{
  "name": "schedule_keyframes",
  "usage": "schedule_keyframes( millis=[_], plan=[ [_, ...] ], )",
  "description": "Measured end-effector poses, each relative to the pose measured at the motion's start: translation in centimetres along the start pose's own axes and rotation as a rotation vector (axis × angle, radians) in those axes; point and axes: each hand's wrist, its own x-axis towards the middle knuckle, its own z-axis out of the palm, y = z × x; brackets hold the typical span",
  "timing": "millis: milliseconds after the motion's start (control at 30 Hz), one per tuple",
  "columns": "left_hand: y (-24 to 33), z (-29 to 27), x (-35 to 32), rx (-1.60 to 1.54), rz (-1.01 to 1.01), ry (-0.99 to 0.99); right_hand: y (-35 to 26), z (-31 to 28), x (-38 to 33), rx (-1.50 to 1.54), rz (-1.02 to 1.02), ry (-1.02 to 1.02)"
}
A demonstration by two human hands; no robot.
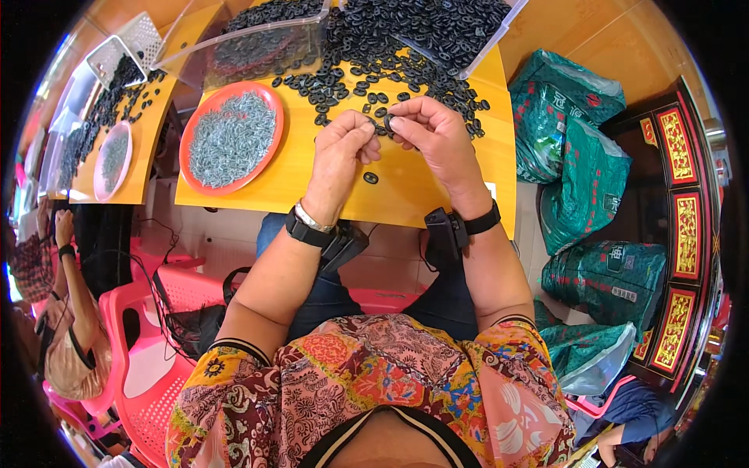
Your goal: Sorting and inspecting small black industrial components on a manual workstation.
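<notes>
Above the yellow table, my right hand [441,140] pinches a small black oval piece [388,123] between thumb and fingers. Close beside it, my left hand [343,144] is closed, thumb pressed to forefinger at the piece's left side; what it grips is too small to make out. Just below the hands a single black oval piece with holes [370,178] lies on the table. Loose pieces of the same kind [324,86] are scattered beyond my fingers. To the left of my left hand sits an orange-red plate [278,132] heaped with small silver metal parts [232,139], seemingly screws.
Clear plastic bins [265,58] of black pieces stand at the table's far side. Green woven sacks [585,179] line the floor on the right. At left are a pink chair [148,390], another table with a pink plate [114,160], and a co-worker's arm [74,288].
</notes>
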Motion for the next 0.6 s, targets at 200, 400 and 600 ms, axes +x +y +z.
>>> schedule_keyframes(
  millis=[200, 400, 600],
  plan=[
    [0.20, 0.04, -0.10, 0.009, -0.001, 0.005, 0.09, -0.07, 0.04, 0.015, 0.002, 0.012],
    [0.01, -0.07, 0.01, 0.020, 0.003, -0.002, 0.14, -0.06, 0.04, -0.007, 0.004, -0.010],
    [0.01, -0.08, 0.01, 0.025, 0.005, 0.000, 0.28, -0.12, 0.04, -0.041, -0.011, 0.000]
  ],
)
